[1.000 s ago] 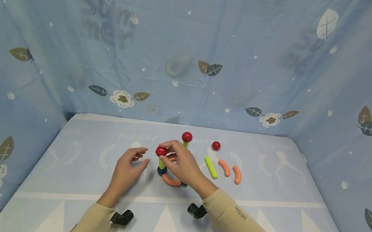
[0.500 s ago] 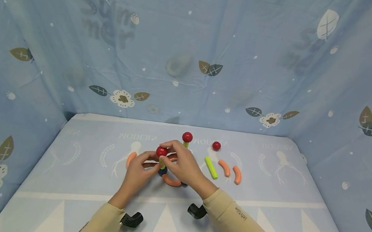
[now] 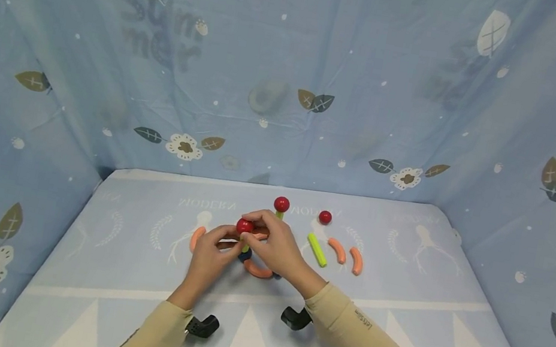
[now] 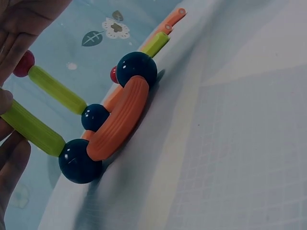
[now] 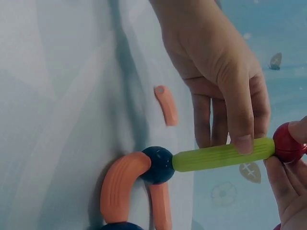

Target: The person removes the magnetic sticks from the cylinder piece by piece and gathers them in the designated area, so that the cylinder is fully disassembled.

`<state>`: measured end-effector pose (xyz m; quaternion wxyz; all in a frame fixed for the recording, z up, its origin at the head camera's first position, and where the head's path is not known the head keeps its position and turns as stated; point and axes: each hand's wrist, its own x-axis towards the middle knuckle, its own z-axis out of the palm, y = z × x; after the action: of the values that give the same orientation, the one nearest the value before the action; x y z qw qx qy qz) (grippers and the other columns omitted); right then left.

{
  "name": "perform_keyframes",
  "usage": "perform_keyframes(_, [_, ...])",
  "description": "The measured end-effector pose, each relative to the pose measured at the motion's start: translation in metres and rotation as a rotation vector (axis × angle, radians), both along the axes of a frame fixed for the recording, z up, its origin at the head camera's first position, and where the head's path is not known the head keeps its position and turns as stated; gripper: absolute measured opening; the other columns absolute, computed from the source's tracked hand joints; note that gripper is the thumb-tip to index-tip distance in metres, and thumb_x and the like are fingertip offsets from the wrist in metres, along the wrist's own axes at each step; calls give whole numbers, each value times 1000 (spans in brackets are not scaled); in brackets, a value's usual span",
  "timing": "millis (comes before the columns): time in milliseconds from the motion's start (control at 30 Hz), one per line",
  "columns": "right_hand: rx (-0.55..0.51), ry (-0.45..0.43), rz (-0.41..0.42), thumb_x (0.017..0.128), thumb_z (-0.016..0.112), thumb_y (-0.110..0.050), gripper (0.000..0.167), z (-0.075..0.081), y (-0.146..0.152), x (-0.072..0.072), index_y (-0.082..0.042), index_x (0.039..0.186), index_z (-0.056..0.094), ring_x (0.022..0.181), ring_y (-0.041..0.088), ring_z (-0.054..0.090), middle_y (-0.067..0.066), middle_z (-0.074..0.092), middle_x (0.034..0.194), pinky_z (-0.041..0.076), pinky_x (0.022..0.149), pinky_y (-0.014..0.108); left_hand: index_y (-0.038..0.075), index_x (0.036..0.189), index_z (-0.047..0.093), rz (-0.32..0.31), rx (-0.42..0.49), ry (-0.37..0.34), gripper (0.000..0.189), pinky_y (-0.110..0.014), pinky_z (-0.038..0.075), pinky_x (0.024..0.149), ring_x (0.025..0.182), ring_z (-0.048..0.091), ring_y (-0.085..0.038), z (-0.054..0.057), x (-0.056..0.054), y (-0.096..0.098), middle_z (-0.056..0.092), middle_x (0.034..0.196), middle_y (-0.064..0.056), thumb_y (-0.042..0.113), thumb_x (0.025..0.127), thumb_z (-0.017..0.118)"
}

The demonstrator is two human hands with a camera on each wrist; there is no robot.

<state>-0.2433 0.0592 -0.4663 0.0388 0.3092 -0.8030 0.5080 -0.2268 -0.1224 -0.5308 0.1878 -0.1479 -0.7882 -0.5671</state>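
Observation:
In the head view my left hand [image 3: 210, 254] and right hand [image 3: 277, 249] meet at a magnetic-stick build in the middle of the table. My left thumb and fingers pinch an upright green rod [image 5: 220, 155], seen clearly in the right wrist view. Atop that rod sits a red ball [image 3: 245, 226], held between my right thumb and fingers. The rod's foot meets a dark blue ball [image 5: 159, 165]. Curved orange rods [image 4: 122, 120] link several blue balls low on the table. A second green rod [image 4: 55, 88] stands farther back, topped by another red ball [image 3: 281, 204].
Right of the build lie a loose red ball [image 3: 325, 217], a green rod [image 3: 317, 249] and two curved orange rods [image 3: 337, 250]. Another orange rod [image 3: 197, 238] lies left, beside my left hand. A blue patterned curtain [image 3: 293, 79] stands behind the table [image 3: 110, 268].
My left hand has come rightward from beside the build and taken hold of the green rod, uncovering the orange rod at left. My right hand has stayed at the red ball.

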Motion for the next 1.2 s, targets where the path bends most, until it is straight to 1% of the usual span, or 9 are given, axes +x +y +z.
perform_keyframes(233, [-69,-61,-11,95,73,-9,32,-1,3,0,-8,125,62,104,16,70,6,68,119,57,88,28,10,109,74,10,20,33,23,-43,61,80,95,72,-27,1,1,4,73,103,-7,2,87,79])
perform_keyframes(300, [-88,-67,-9,95,73,-9,32,-2,4,0,-7,125,62,104,17,70,7,68,120,57,89,29,10,109,74,13,18,35,24,-42,61,80,95,72,-26,2,1,5,73,103,-7,2,87,79])
perform_keyframes(467, [-146,-95,-3,95,73,-9,32,-5,10,1,-7,125,61,109,22,68,9,65,123,57,90,33,13,108,75,13,-4,31,23,-35,60,81,94,72,-20,4,1,5,74,103,-2,4,88,79])
perform_keyframes(567, [-158,-84,-1,95,73,-11,32,-6,17,3,-8,125,61,109,23,68,9,65,124,57,91,38,12,109,75,21,-23,30,22,-35,60,81,93,72,-18,4,0,5,74,104,-1,6,88,79])
perform_keyframes(667, [-110,-52,-10,95,74,-14,32,-8,26,3,-11,124,62,104,19,69,4,67,121,58,90,41,12,110,74,31,-41,22,21,-36,60,81,93,72,-18,4,0,4,73,105,-1,9,89,78])
perform_keyframes(733, [-60,-28,-23,95,74,-16,31,-10,35,4,-13,123,63,98,15,69,0,69,117,58,87,42,11,110,74,31,-44,15,21,-34,60,81,94,72,-18,5,0,4,73,106,-2,10,89,78])
perform_keyframes(900, [52,-8,-83,95,75,-18,28,-18,58,1,-15,120,65,95,10,65,-5,70,113,57,82,38,10,111,74,30,-43,-17,22,-29,59,83,96,72,-18,7,1,4,73,107,-4,10,90,78])
perform_keyframes(1000, [97,-32,-137,94,76,-17,28,-22,71,-4,-14,119,65,97,12,66,-4,70,113,57,85,38,11,110,74,38,-52,-33,21,-28,59,84,97,72,-17,7,2,4,73,108,-3,10,90,78])
perform_keyframes(1200, [190,-145,-300,92,77,-17,31,-26,91,-25,-14,120,64,100,22,68,3,70,114,56,90,45,10,111,73,28,-50,-7,21,-29,59,83,96,72,-18,6,1,4,73,106,-4,9,91,77])
